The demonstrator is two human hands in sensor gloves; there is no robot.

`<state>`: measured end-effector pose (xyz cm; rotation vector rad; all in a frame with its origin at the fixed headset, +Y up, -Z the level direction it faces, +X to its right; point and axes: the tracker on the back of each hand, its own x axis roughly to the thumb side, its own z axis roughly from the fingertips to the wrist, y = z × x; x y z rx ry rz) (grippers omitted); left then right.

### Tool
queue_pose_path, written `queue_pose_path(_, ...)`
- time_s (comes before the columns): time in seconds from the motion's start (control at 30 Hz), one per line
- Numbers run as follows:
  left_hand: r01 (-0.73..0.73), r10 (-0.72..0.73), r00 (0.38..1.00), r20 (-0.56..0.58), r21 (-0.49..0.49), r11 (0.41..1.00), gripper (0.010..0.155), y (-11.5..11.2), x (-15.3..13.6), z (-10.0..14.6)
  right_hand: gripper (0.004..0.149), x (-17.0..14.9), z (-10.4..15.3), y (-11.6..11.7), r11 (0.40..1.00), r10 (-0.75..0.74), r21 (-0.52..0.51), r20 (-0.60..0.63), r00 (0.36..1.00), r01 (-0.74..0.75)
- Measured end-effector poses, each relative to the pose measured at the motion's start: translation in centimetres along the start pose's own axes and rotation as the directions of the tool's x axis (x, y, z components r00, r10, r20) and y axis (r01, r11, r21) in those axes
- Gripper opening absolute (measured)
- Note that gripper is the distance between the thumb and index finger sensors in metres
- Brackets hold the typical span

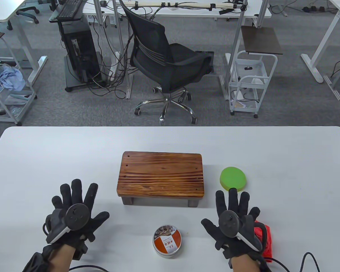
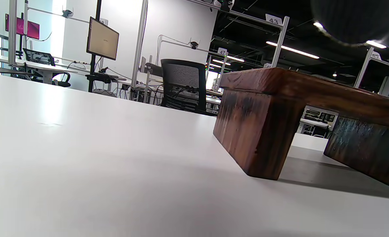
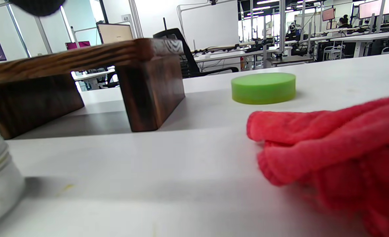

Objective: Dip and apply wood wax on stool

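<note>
- The stool (image 1: 160, 175) stands near the middle of the white table (image 1: 45, 158). It is a low, rectangular piece of dark-stained wood with a bold striped grain running along its top and small holes near its short edges. Two slab legs carry it; from the left wrist view the near leg (image 2: 257, 131) looks reddish-brown with dark streaks.
- The tin (image 1: 167, 241) sits in front of the stool, apart from it, between the hands. It is round and silver, its lid on, with an orange and white label.
- A green round pad (image 1: 233, 178) lies flat, right of the stool.
- A red cloth (image 1: 265, 236) lies crumpled, partly under the right hand.
- The left hand (image 1: 73, 216) lies palm down, fingers spread, holding nothing.
- The right hand (image 1: 233, 222) lies likewise, fingers spread, just short of the pad.
</note>
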<state>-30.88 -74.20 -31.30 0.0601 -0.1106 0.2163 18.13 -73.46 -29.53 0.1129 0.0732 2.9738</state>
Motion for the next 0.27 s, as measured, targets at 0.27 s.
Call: queue_pose_path(0.27,0.008,-0.008,1.0,0.003,-0.021,1.0,0.108,-0.32,0.23,-0.05,0.1,-0.36,-0.04,0.02,1.0,-0.023,0.004,-0.005,1.0,0.023)
